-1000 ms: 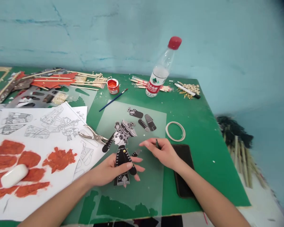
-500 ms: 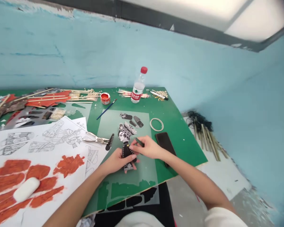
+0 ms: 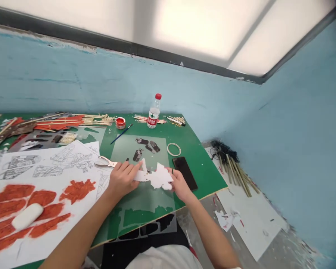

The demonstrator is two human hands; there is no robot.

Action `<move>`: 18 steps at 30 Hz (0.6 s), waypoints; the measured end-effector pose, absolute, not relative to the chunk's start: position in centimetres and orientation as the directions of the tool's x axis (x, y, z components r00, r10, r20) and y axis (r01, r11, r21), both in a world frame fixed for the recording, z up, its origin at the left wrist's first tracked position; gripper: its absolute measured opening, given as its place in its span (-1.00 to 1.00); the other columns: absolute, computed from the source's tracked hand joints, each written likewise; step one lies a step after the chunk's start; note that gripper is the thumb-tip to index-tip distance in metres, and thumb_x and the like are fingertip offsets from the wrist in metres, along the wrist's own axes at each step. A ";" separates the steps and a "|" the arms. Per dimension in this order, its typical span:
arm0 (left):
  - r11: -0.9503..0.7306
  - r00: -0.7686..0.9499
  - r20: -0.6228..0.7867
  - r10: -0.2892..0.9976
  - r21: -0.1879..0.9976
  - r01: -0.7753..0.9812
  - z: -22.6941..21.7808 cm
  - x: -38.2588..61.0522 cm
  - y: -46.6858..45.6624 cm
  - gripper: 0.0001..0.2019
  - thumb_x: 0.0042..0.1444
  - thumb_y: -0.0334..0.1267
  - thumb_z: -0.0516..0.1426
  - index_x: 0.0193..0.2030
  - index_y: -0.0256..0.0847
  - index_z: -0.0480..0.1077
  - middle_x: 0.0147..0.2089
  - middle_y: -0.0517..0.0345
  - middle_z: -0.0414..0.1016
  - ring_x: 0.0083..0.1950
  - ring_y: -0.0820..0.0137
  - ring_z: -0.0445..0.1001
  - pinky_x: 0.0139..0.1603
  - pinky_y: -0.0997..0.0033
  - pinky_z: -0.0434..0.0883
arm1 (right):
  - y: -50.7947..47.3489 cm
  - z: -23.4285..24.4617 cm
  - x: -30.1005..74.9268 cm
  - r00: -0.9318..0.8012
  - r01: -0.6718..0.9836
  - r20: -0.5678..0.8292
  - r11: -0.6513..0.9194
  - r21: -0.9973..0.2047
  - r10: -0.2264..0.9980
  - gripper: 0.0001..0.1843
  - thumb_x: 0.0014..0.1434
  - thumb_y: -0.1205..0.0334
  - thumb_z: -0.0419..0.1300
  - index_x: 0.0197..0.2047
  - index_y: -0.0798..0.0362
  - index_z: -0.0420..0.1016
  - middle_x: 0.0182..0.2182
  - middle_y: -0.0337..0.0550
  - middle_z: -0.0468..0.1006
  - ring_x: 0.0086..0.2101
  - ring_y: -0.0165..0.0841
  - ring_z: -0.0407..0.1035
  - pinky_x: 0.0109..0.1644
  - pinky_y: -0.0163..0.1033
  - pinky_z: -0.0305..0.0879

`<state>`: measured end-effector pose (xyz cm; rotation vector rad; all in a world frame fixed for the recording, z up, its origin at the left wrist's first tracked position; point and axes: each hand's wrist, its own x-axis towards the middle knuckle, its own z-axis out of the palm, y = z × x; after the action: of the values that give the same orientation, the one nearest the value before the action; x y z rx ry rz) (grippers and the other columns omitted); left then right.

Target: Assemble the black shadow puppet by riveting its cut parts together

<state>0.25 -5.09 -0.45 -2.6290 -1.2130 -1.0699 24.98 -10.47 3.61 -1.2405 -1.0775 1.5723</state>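
Both my hands hold a flat paper puppet figure (image 3: 156,177) turned face down, so its white back shows, just above a translucent plastic sheet (image 3: 140,201) on the green table (image 3: 204,168). My left hand (image 3: 123,178) grips its left end with fingers closed on it. At the figure's right end my right hand (image 3: 178,183) is closed too, with a thin dark stick between its fingers. Loose black puppet pieces (image 3: 145,144) lie on the sheet beyond the figure.
Metal punch pliers (image 3: 105,162) lie left of my left hand, on white printed sheets (image 3: 58,160). A black phone (image 3: 184,172), a tape ring (image 3: 174,149), a water bottle (image 3: 154,112), a red paint pot (image 3: 120,123) and a brush (image 3: 121,133) stand further back. Red-painted paper (image 3: 30,209) lies left.
The figure has been flipped from its black printed face to its white back and lifted between both hands. The camera has pulled back and tilted up, showing more wall and window.
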 end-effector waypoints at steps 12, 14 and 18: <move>-0.672 0.529 0.617 0.583 0.000 0.741 -0.7 1.2 -5.3 -0.50 0.01 -0.44 0.11 0.11 -0.21 0.57 -0.52 0.12 0.46 -0.35 0.20 0.42 -0.29 0.20 0.21 | -9.8 -0.9 26.7 -0.161 -0.286 -0.319 -0.354 -0.890 0.934 -0.33 0.15 -0.24 0.37 -0.58 -0.04 0.05 -0.75 -0.54 -0.10 -0.71 -0.61 -0.23 -0.63 -0.35 -0.32; -0.675 0.539 0.620 0.570 -0.020 0.737 -0.6 1.2 -5.3 -0.46 0.00 -0.45 0.11 0.17 -0.21 0.53 -0.53 0.15 0.45 -0.37 0.21 0.40 -0.30 0.21 0.20 | -9.9 -1.1 26.4 -0.094 -0.287 -0.365 -0.376 -0.881 0.926 -0.38 0.10 -0.17 0.44 -0.53 -0.04 0.10 -0.73 -0.56 -0.06 -0.71 -0.61 -0.22 -0.64 -0.36 -0.31; -0.684 0.531 0.649 0.545 -0.023 0.729 -0.6 1.3 -5.1 -0.32 0.00 -0.45 0.12 0.34 -0.27 0.38 -0.56 0.20 0.41 -0.42 0.23 0.35 -0.34 0.22 0.14 | -9.8 -1.0 26.1 -0.085 -0.302 -0.409 -0.415 -0.858 0.909 -0.43 0.10 -0.16 0.44 -0.46 -0.02 0.18 -0.72 -0.57 -0.03 -0.70 -0.62 -0.22 -0.64 -0.37 -0.31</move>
<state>1.34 -5.09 -0.63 -2.4823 -1.0627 -0.9007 26.06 -9.81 -1.05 -1.2483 -0.7420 1.6631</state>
